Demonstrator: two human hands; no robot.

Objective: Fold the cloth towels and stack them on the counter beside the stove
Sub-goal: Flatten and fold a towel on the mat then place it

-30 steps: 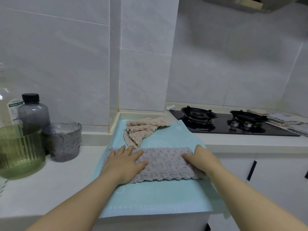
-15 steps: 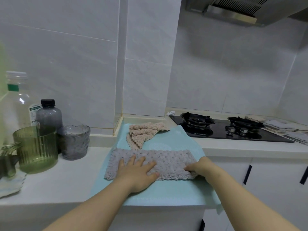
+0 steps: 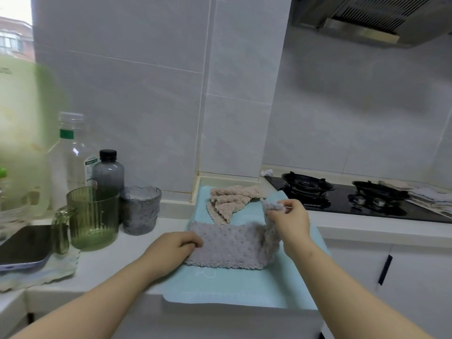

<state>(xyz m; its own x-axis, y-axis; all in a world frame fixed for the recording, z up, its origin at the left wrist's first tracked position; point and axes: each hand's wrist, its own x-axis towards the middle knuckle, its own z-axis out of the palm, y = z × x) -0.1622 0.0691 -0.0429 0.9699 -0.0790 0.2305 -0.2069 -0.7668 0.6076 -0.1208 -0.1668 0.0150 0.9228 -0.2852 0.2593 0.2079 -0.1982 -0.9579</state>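
**Fingers clamped on both ends of the grey towel**

Shows a white counter [image 3: 110,265] with a teal mat [image 3: 220,287] spread over it and hanging past the front edge. Holds a crumpled beige towel [image 3: 230,199] at the mat's far end, just behind the grey towel [image 3: 230,248] and touching its far edge. Places a black gas stove [image 3: 342,204] to the right, with more pale cloths [image 3: 420,192] beyond it and a range hood [image 3: 371,18] above. Crowds the left side with a green ribbed pitcher [image 3: 94,218], a grey glass cup [image 3: 140,210], a dark bottle [image 3: 108,172], a clear bottle [image 3: 72,155] and a phone [image 3: 24,247] lying on a rag. Leaves none of these between the hands and the towel.

Pinches the towel's right end between thumb and fingers [image 3: 293,205] of the right hand [image 3: 289,221], raised upright off the mat. Grips the left end with the curled fingers of the left hand [image 3: 171,250], low against the mat. Lies flat on the mat between the two hands, bending upward only at the right.
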